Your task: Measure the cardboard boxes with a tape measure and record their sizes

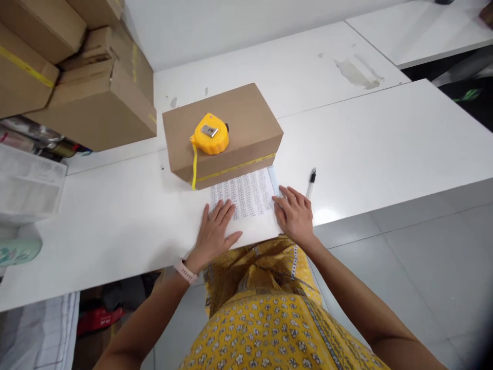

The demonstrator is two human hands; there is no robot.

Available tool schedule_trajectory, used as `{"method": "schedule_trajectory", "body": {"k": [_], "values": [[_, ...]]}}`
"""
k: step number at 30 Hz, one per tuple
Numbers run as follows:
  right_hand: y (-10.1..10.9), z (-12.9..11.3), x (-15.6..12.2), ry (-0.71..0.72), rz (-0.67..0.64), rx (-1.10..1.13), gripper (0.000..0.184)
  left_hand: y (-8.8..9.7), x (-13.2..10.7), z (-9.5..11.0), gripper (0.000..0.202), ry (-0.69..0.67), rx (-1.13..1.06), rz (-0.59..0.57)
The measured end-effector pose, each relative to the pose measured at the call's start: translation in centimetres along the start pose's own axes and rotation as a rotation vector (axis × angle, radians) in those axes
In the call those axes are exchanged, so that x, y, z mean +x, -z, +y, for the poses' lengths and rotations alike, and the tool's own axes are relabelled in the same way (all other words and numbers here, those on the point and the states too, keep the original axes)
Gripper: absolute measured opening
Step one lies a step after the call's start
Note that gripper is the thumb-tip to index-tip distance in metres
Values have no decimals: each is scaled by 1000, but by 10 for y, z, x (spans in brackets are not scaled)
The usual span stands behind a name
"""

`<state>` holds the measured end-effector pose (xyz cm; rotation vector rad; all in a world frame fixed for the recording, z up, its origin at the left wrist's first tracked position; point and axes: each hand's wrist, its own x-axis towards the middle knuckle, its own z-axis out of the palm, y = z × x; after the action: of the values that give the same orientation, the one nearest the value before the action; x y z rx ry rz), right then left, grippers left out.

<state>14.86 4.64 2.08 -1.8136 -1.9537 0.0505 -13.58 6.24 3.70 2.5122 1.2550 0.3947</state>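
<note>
A printed sheet (248, 195) with columns of small text lies on the white table, its far part against or under a brown cardboard box (239, 115). My left hand (213, 228) rests flat on the sheet's left side, fingers stretched and spread. At the right edge, my right hand (295, 213) has bent fingers closed on the sheet's border, beside a light blue strip (273, 180). On top of the box sits a yellow tape measure (211, 134) with a silver clip. A short piece of yellow tape hangs from it down the box's front.
A pen (311, 181) lies right of my right hand. Several cardboard boxes (100, 103) are stacked at the back left. A clear plastic organizer (29, 180) and a pale green bottle (21, 251) stand at the left. The table's front edge (385, 201) runs close to my body.
</note>
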Motion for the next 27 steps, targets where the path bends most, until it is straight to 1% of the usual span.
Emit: {"method": "schedule_trajectory", "body": {"k": [3,8,14,18,21,23,24,26,27], "values": [[3,-2,1,-3,-37,-7,29,3,1,1,77,-25,29,3],[5,-3,3,19,-3,-10,27,8,5,6,71,-68,127,-5],[5,-1,3,36,-4,-8,26,11,7,8,67,-84,154,-5],[0,1,1,57,17,-1,26,8,5,6,61,-101,189,18],[-5,2,-3,63,99,14,29,3,3,7,55,-110,220,44],[-4,6,-6,9,218,53,32,-1,3,8,53,-108,242,63],[-2,9,-6,-51,291,74,35,-2,2,8,53,-103,252,69],[6,20,-3,-233,405,104,40,-4,2,9,53,-90,271,67],[12,27,0,-339,420,104,44,-4,2,9,53,-86,275,61]]}}
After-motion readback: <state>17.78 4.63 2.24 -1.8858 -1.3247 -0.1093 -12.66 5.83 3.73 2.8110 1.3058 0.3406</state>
